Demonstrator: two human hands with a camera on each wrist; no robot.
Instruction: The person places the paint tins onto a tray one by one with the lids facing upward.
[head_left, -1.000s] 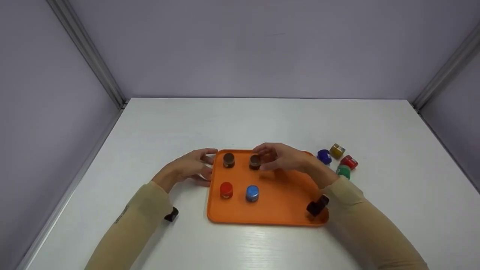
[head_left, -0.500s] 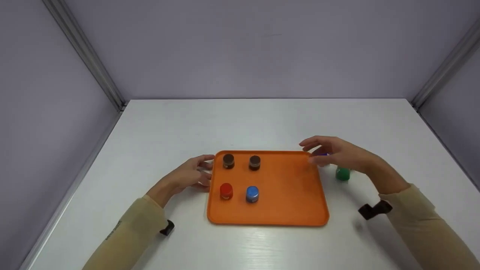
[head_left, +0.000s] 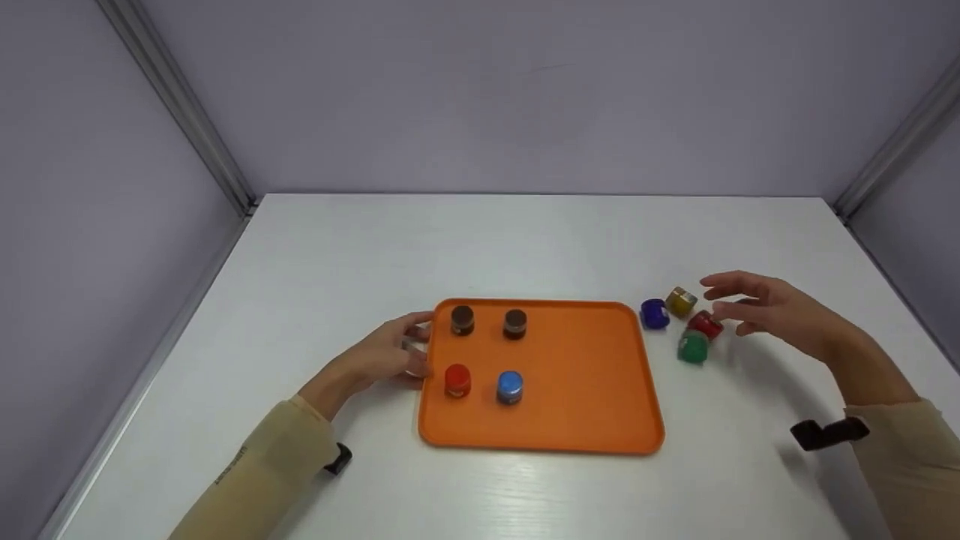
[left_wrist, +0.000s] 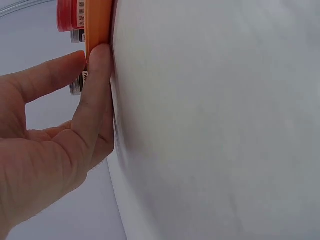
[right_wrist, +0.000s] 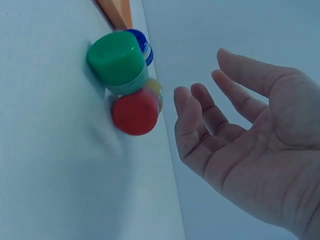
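An orange tray (head_left: 585, 390) lies on the white table and carries two brown-lidded jars (head_left: 462, 320) (head_left: 514, 324), a red jar (head_left: 457, 380) and a blue jar (head_left: 509, 387). My left hand (head_left: 394, 346) rests against the tray's left rim (left_wrist: 97, 30), fingers straight. My right hand (head_left: 765, 304) hovers open and empty just right of a cluster of loose jars: dark blue (head_left: 654, 313), yellow (head_left: 680, 301), red (head_left: 704, 324) and green (head_left: 692, 347). In the right wrist view the green jar (right_wrist: 117, 62) and red jar (right_wrist: 136, 111) sit close to my spread fingers (right_wrist: 200, 120).
Grey walls with metal corner posts (head_left: 176, 105) enclose the white table (head_left: 480, 240) on three sides. Black wrist mounts (head_left: 829, 433) show at both sleeves.
My right hand let go of the second brown jar on the tray and swung right, past the tray's edge, to the loose jars. The left hand stayed at the rim.
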